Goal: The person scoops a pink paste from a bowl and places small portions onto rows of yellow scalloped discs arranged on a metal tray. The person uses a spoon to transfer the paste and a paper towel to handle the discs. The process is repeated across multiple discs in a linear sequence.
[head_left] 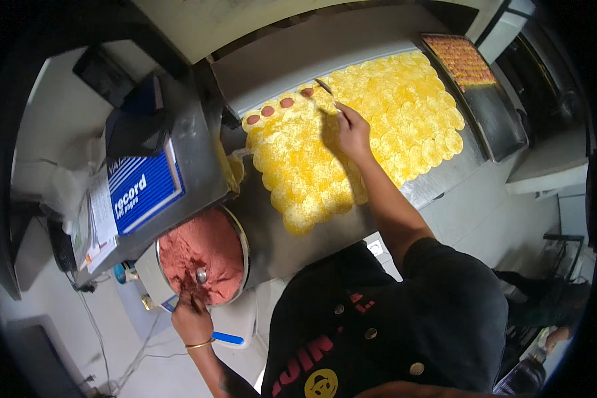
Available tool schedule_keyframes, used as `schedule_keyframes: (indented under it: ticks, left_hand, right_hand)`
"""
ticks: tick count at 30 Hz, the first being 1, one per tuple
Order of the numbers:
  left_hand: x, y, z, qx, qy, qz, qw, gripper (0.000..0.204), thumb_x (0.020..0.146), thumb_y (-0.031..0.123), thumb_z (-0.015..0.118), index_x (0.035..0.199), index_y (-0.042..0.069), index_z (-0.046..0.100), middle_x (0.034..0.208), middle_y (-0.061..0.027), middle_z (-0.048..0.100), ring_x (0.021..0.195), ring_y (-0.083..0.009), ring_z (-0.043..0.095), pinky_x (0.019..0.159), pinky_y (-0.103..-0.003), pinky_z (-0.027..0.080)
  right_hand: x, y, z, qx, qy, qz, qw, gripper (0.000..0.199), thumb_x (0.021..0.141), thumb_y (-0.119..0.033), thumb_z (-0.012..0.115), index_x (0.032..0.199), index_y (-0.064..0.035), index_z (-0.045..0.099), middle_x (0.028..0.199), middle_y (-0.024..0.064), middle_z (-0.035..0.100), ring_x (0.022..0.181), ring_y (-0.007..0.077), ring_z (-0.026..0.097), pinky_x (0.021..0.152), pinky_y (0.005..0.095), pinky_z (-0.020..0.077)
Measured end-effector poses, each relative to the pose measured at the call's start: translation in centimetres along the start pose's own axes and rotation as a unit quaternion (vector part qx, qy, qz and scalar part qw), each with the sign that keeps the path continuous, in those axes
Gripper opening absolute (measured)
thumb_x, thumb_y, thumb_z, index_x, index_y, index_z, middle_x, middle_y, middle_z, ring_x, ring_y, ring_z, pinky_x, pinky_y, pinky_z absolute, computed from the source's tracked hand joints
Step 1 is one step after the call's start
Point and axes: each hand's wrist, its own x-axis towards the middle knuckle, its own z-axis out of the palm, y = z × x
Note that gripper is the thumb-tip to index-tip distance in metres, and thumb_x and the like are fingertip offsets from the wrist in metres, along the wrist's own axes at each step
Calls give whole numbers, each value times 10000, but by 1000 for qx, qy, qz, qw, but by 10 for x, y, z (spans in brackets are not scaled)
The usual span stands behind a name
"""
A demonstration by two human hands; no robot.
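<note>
Overlapping round yellow wrappers (404, 119), dusted with flour, cover much of the metal table. Several pink filling dabs (286, 103) lie in a row along their far left edge. Above the far edge, just right of the last dab, my right hand (355, 132) is closed round a slim metal utensil (323, 86); its exact kind is unclear. At lower left, my left hand (192, 318) reaches into a metal bowl (247, 252) of pink ground filling (202, 249). Its fingers are pinched beside a small round metal piece (201, 273); what they hold is hidden.
A tray (501, 126) partly filled with topped pieces stands at the right. Left of the table, a counter carries a blue record book (146, 186) and papers. A blue handle (227, 337) lies below the bowl. Another person's hand (557, 338) shows at lower right.
</note>
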Motion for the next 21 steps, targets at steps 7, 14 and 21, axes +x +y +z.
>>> schedule_keyframes:
  ticks: [7,14,21]
  left_hand:
    - [-1,-1,-10,46,1,91,995,213,948,140,647,1141,114,735,923,-191,747,808,-400,731,689,-508,580]
    - [-10,-26,12,29,71,151,985,125,984,184,581,966,95,667,848,-185,720,799,-404,728,686,-537,581]
    - [-27,-41,12,-101,64,7,993,214,1002,255,535,1024,75,647,819,-256,723,767,-493,712,741,-627,551]
  right_hand:
    - [-116,-91,-32,-63,-268,-145,950,206,1012,-12,618,1187,-7,726,889,162,723,815,259,718,767,352,560]
    - [-199,-245,58,-112,-485,-455,739,241,919,-95,595,1115,-51,729,1038,178,738,944,388,736,805,484,603]
    - [-179,-277,157,-274,-440,-479,708,239,967,-175,601,1135,-67,731,1025,210,756,913,390,744,752,505,598]
